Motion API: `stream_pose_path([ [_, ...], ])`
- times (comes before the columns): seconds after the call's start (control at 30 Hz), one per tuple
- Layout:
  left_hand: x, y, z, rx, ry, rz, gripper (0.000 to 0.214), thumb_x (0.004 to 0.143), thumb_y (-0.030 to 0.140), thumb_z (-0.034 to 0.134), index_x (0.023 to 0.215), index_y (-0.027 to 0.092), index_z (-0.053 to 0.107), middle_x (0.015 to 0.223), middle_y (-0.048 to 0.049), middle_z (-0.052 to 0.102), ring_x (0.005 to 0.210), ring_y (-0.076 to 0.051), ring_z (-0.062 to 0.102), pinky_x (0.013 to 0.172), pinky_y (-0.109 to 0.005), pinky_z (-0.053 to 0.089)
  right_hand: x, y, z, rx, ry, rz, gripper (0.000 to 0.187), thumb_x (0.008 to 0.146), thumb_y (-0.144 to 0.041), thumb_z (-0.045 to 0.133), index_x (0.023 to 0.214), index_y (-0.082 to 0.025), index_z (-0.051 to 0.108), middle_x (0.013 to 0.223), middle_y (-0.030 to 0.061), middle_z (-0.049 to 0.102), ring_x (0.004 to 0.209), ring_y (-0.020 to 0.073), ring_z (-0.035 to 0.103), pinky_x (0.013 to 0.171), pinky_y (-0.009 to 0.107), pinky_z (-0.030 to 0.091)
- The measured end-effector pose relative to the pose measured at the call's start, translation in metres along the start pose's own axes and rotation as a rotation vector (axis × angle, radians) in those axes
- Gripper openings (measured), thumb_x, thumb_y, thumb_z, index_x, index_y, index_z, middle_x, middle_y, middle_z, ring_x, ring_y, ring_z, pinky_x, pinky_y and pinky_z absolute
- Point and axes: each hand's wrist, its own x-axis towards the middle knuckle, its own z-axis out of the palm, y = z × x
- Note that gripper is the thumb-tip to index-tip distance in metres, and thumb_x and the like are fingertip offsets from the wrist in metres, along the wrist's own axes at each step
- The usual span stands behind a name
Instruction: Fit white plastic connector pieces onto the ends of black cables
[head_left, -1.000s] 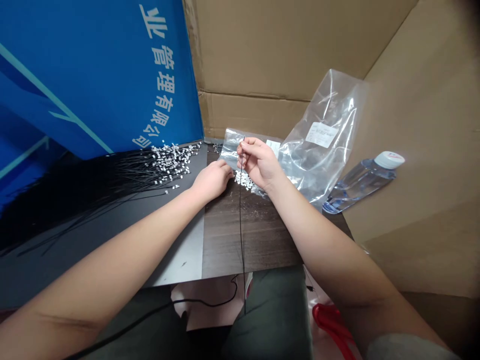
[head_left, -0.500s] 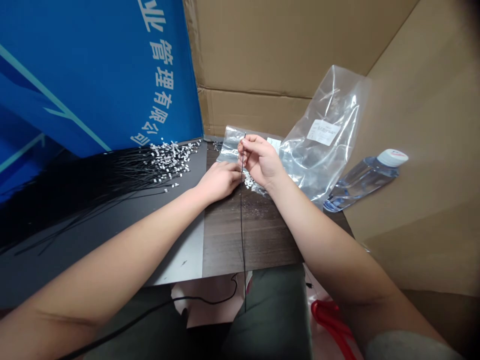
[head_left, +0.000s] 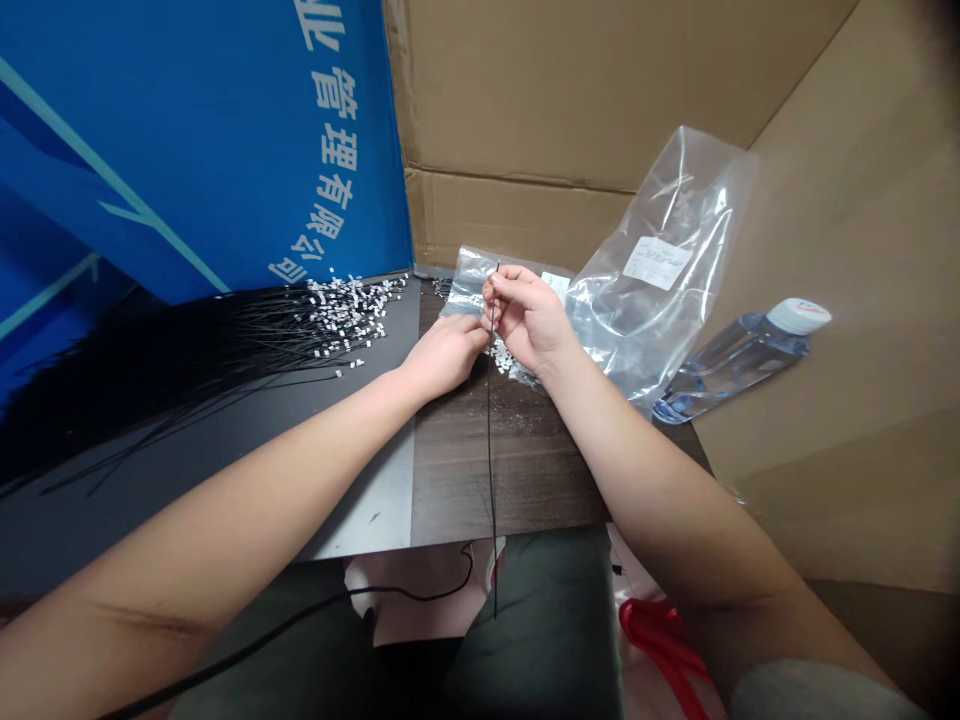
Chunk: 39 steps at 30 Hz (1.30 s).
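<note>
My right hand (head_left: 529,318) pinches a long thin black cable tie (head_left: 490,440) near its top, and the tie hangs straight down past the wood-grain table's front edge. My left hand (head_left: 445,355) lies curled on the table, its fingertips beside the tie. Whether those fingers hold anything small is hidden. Just below my right hand sits a small heap of white plastic pieces (head_left: 504,358). A flat clear plastic bag (head_left: 469,285) lies behind my hands.
A mass of black cable ties (head_left: 217,365) with scattered white pieces (head_left: 345,318) covers a dark surface at left. A labelled clear bag (head_left: 660,270) and a water bottle (head_left: 739,362) lie at right. Cardboard (head_left: 570,100) and a blue banner (head_left: 187,130) stand behind.
My left hand has moved right, closer to the tie and my right hand. The tie stays pinched in my right hand.
</note>
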Motion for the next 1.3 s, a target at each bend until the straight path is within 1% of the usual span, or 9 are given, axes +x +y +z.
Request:
stream_pose_path([
  [0.07, 0.000, 0.002, -0.003, -0.057, 0.037, -0.027, 0.031, 0.104, 0.020, 0.046, 0.111, 0.019, 0.076, 0.115, -0.0136, 0.071, 0.109, -0.029, 0.064, 0.096, -0.044, 0.050, 0.000, -0.001, -0.001, -0.002, 0.000, 0.001, 0.027, 0.079, -0.034, 0.082, 0.084, -0.024, 0.058, 0.080, -0.0001, 0.060, 0.064, 0.0127, 0.044, 0.056, 0.030, 0.039],
  [0.17, 0.000, 0.002, -0.010, -0.293, 0.191, -0.167, 0.024, 0.102, 0.019, 0.053, 0.110, 0.018, 0.076, 0.118, -0.0125, 0.071, 0.109, -0.026, 0.066, 0.099, -0.043, 0.052, 0.000, -0.004, -0.002, 0.007, 0.013, -0.021, 0.024, 0.079, -0.032, 0.080, 0.082, -0.024, 0.058, 0.079, -0.0001, 0.060, 0.062, 0.0121, 0.044, 0.056, 0.030, 0.038],
  [0.33, -0.008, -0.003, -0.031, -1.048, 0.441, -0.614, 0.011, 0.096, 0.015, 0.065, 0.103, 0.017, 0.073, 0.094, -0.0060, 0.072, 0.087, -0.018, 0.070, 0.091, -0.039, 0.058, 0.000, -0.003, -0.001, -0.039, 0.058, -0.083, 0.021, 0.079, -0.031, 0.081, 0.082, -0.023, 0.062, 0.077, -0.0006, 0.063, 0.060, 0.0108, 0.046, 0.056, 0.029, 0.036],
  [0.47, -0.029, -0.005, -0.050, -1.469, 0.512, -0.711, 0.012, 0.091, 0.008, 0.069, 0.099, 0.017, 0.070, 0.090, -0.0035, 0.072, 0.087, -0.014, 0.072, 0.094, -0.034, 0.059, -0.005, 0.008, 0.005, -0.216, 0.041, -0.096, 0.016, 0.083, -0.032, 0.079, 0.083, -0.023, 0.065, 0.075, -0.0005, 0.067, 0.059, 0.0115, 0.049, 0.058, 0.030, 0.038],
  [0.7, -0.044, -0.005, -0.052, -1.609, 0.572, -0.808, 0.017, 0.087, 0.009, 0.076, 0.098, 0.019, 0.068, 0.093, 0.0000, 0.071, 0.085, -0.010, 0.070, 0.083, -0.026, 0.056, -0.022, 0.027, 0.026, -0.604, -0.065, -0.226, 0.009, 0.092, -0.030, 0.069, 0.086, -0.023, 0.066, 0.079, -0.0016, 0.067, 0.071, 0.0149, 0.055, 0.069, 0.032, 0.043],
  [0.83, -0.043, 0.005, -0.054, -1.712, 0.582, -0.811, 0.026, 0.078, 0.010, 0.086, 0.098, 0.018, 0.070, 0.096, -0.0009, 0.074, 0.085, -0.011, 0.068, 0.074, -0.022, 0.050, -0.028, 0.033, 0.036, -0.710, -0.032, -0.260, 0.012, 0.094, -0.032, 0.066, 0.090, -0.022, 0.067, 0.084, -0.0006, 0.068, 0.074, 0.0155, 0.057, 0.073, 0.033, 0.045],
  [1.07, -0.049, 0.017, -0.056, -1.767, 0.626, -0.851, 0.024, 0.079, 0.008, 0.085, 0.096, 0.017, 0.072, 0.093, -0.0007, 0.076, 0.082, -0.010, 0.069, 0.071, -0.022, 0.048, -0.033, 0.042, 0.048, -0.521, 0.012, -0.171, 0.015, 0.091, -0.035, 0.071, 0.090, -0.020, 0.067, 0.086, 0.0005, 0.071, 0.074, 0.0141, 0.060, 0.073, 0.031, 0.048],
  [1.17, -0.050, 0.016, -0.053, -1.766, 0.648, -0.823, 0.025, 0.077, 0.007, 0.086, 0.095, 0.017, 0.071, 0.092, -0.0014, 0.077, 0.080, -0.010, 0.069, 0.071, -0.022, 0.049, -0.034, 0.043, 0.049, -0.421, 0.045, -0.038, 0.020, 0.087, -0.039, 0.076, 0.090, -0.021, 0.068, 0.081, -0.0001, 0.070, 0.069, 0.0128, 0.057, 0.067, 0.030, 0.046],
  [1.3, -0.051, 0.013, -0.048, -1.666, 0.664, -0.682, 0.028, 0.074, 0.014, 0.090, 0.095, 0.018, 0.072, 0.094, -0.0023, 0.077, 0.085, -0.013, 0.070, 0.079, -0.025, 0.054, -0.035, 0.039, 0.051, -0.209, 0.082, 0.186, 0.025, 0.078, -0.038, 0.084, 0.087, -0.019, 0.069, 0.079, -0.0005, 0.069, 0.063, 0.0100, 0.053, 0.060, 0.026, 0.041],
])
